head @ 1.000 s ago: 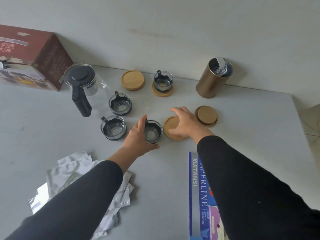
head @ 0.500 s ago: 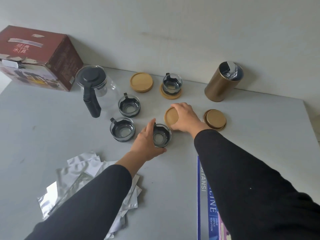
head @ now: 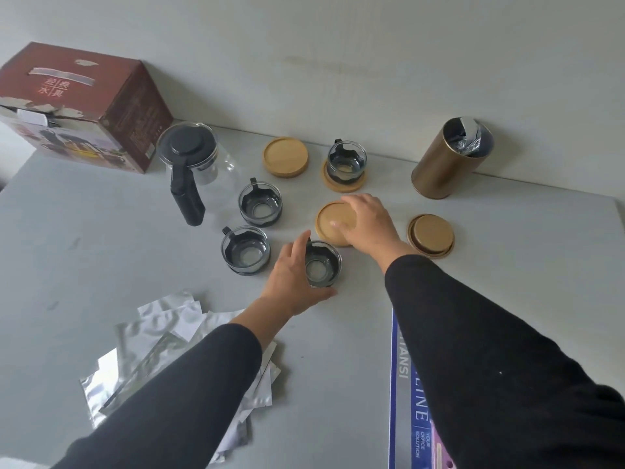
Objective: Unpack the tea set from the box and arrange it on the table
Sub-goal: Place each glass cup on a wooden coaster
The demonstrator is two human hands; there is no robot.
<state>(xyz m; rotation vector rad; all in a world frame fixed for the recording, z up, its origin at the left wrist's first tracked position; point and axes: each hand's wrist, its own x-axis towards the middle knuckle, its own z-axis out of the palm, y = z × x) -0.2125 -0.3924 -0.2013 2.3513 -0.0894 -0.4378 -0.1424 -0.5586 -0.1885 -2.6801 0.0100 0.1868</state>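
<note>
My left hand (head: pixel 291 278) grips a small glass cup (head: pixel 322 264) that stands on the grey table (head: pixel 101 265). Just beyond it my right hand (head: pixel 367 220) rests with its fingers on a round wooden coaster (head: pixel 333 221). Two more glass cups (head: pixel 260 204) (head: pixel 246 249) stand to the left. Another cup (head: pixel 346 160) sits on a coaster at the back, beside a bare coaster (head: pixel 285 156). A glass teapot (head: pixel 194 164) with a black lid and handle stands at the back left, next to the red tea set box (head: pixel 84 106).
A gold canister (head: pixel 449 160) stands open at the back right, its wooden-topped lid (head: pixel 431 235) lying in front of it. Crumpled silver foil bags (head: pixel 162 340) lie near left. A blue booklet (head: pixel 409 401) lies under my right arm. A wall runs behind the table.
My right hand has slid the wooden coaster away from me, toward the back of the table. My left hand stays on the same cup.
</note>
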